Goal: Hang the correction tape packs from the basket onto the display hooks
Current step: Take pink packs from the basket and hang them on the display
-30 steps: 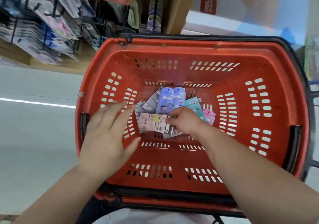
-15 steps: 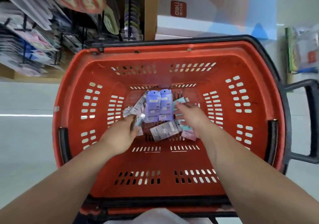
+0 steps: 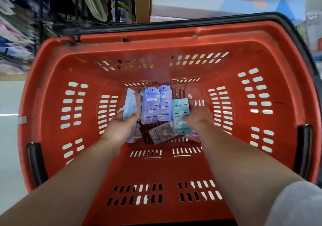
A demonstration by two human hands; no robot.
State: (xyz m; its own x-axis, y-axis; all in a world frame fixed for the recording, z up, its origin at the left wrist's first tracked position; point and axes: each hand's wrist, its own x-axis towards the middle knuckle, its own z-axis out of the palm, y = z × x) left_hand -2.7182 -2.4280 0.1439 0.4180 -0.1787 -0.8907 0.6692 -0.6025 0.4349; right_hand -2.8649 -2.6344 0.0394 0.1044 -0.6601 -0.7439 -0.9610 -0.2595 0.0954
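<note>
A red plastic basket (image 3: 174, 170) fills the view. Several correction tape packs lie on its floor. Two purple packs (image 3: 156, 104) sit side by side in the middle, and a grey pack (image 3: 161, 132) lies below them. My left hand (image 3: 120, 128) grips a pale blue pack (image 3: 129, 105) at the left of the pile. At the right, my right hand (image 3: 198, 119) has its fingers curled on a teal pack (image 3: 180, 114). A pink pack (image 3: 192, 136) peeks out under my right wrist.
Display racks with hanging stationery (image 3: 20, 34) stand blurred at the upper left, beyond the basket's black handle (image 3: 156, 26). A wooden shelf post (image 3: 142, 1) rises behind the rim. White floor (image 3: 10, 138) lies to the left.
My left hand went down into the basket and took hold of the pale blue pack. My right hand shifted right, from the grey packs onto the teal pack. The view moved closer.
</note>
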